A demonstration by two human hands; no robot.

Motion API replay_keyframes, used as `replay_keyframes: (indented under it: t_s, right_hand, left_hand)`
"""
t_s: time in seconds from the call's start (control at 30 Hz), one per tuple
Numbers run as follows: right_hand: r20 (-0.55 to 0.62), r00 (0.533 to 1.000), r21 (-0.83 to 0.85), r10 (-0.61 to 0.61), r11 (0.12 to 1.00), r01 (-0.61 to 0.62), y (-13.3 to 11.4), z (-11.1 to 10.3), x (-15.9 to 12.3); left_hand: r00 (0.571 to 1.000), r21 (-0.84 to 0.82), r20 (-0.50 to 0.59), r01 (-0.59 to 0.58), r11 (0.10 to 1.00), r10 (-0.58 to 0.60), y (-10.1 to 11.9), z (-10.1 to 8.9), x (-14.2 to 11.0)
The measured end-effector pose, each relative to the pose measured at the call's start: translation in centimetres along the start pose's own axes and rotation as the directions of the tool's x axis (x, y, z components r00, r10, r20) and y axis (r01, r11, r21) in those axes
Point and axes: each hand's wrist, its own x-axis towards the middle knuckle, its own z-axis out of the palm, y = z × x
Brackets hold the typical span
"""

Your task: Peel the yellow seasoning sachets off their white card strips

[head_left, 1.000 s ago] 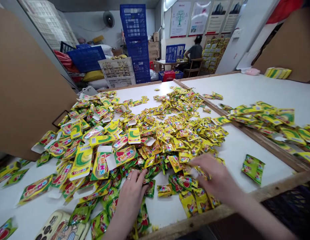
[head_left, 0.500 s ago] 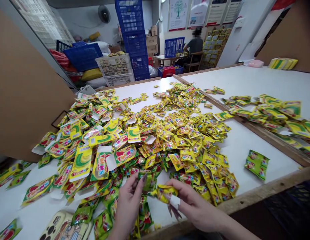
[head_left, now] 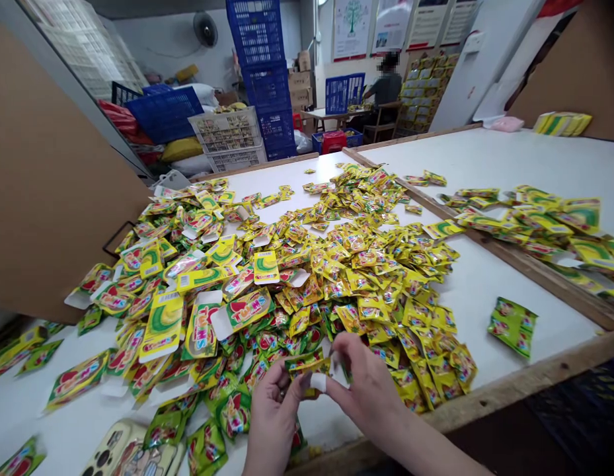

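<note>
My left hand [head_left: 271, 410] and my right hand [head_left: 363, 390] meet low in the middle, just above the white table [head_left: 485, 284]. Together they pinch a small stack of yellow and green sachets [head_left: 307, 365], fingers closed on its ends. A white bandage wraps one fingertip of my right hand. A big heap of yellow sachets [head_left: 356, 264] spreads ahead and to the right. Larger printed cards [head_left: 162, 320] and green sachets [head_left: 227, 410] lie to the left.
A phone in a cartoon case [head_left: 125, 456] lies at the near left. A green packet [head_left: 512, 325] sits alone at the right. A wooden rail [head_left: 525, 264] divides off a second table with more packets. Brown board [head_left: 49, 185] stands left. A person sits far back by blue crates [head_left: 267, 73].
My right hand left the heap at the right and came in to the middle with sachets. My left hand rose off the table to meet it, and both now pinch the stack.
</note>
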Motion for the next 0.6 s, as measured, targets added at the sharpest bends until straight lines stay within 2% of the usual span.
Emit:
replay_keyframes:
  t_s: [0.03, 0.07, 0.13, 0.2, 0.27, 0.33, 0.37, 0.4, 0.47, 0.5, 0.53, 0.6]
  right_hand:
    - [-0.002, 0.998, 0.116, 0.057, 0.992, -0.057, -0.1, 0.0, 0.1]
    - [0.058, 0.991, 0.272, 0.119, 0.953, -0.131, -0.2, 0.1, 0.2]
    - [0.273, 0.951, 0.567, 0.147, 0.774, -0.283, -0.6, 0.5, 0.3]
    - [0.388, 0.917, 0.712, 0.097, 0.6, -0.364, -1.1, 1.1, 0.3]
    - [0.363, 0.927, 0.766, 0.097, 0.535, -0.356, -1.3, 1.6, 0.2]
    - [0.305, 0.943, 0.783, 0.136, 0.528, -0.329, -1.3, 1.7, 0.2]
    - [0.279, 0.949, 0.784, 0.147, 0.535, -0.313, -1.1, 1.5, 0.3]
    - [0.256, 0.955, 0.779, 0.149, 0.553, -0.295, -0.9, 1.2, 0.4]
    - [0.237, 0.962, 0.758, 0.132, 0.595, -0.269, -0.3, 0.6, 0.6]
    - [0.242, 0.963, 0.744, 0.118, 0.614, -0.263, 0.0, 0.3, 0.7]
    - [0.253, 0.962, 0.731, 0.102, 0.631, -0.259, 0.2, 0.0, 0.8]
    - [0.267, 0.962, 0.713, 0.065, 0.658, -0.242, 0.4, -0.3, 1.1]
  left_hand:
    - [1.0, 0.021, -0.011, -0.008, 1.0, 0.008, -0.1, -0.1, 0.0]
    - [0.999, 0.043, -0.027, -0.017, 0.999, 0.019, -0.2, -0.2, 0.0]
    - [0.995, 0.124, -0.077, -0.048, 0.991, 0.058, -0.5, -0.3, 0.0]
    - [0.979, 0.286, -0.104, -0.137, 0.948, 0.173, -0.7, -0.4, 0.0]
    - [0.924, 0.519, -0.048, -0.301, 0.8, 0.378, -0.4, -0.8, 0.2]
    - [0.815, 0.742, 0.036, -0.409, 0.531, 0.579, 0.5, -1.9, 0.8]
    - [0.76, 0.837, 0.049, -0.385, 0.389, 0.648, 1.2, -2.7, 1.2]
    - [0.717, 0.916, 0.033, -0.301, 0.266, 0.696, 2.0, -3.7, 1.7]
    - [0.675, 0.992, -0.062, -0.036, 0.117, 0.735, 3.5, -5.6, 2.9]
    - [0.68, 0.994, -0.11, 0.071, 0.084, 0.725, 4.1, -6.5, 3.5]
    - [0.698, 0.989, -0.141, 0.131, 0.069, 0.702, 4.6, -7.1, 4.2]
    - [0.743, 0.99, -0.138, 0.105, 0.089, 0.655, 5.0, -7.8, 5.2]
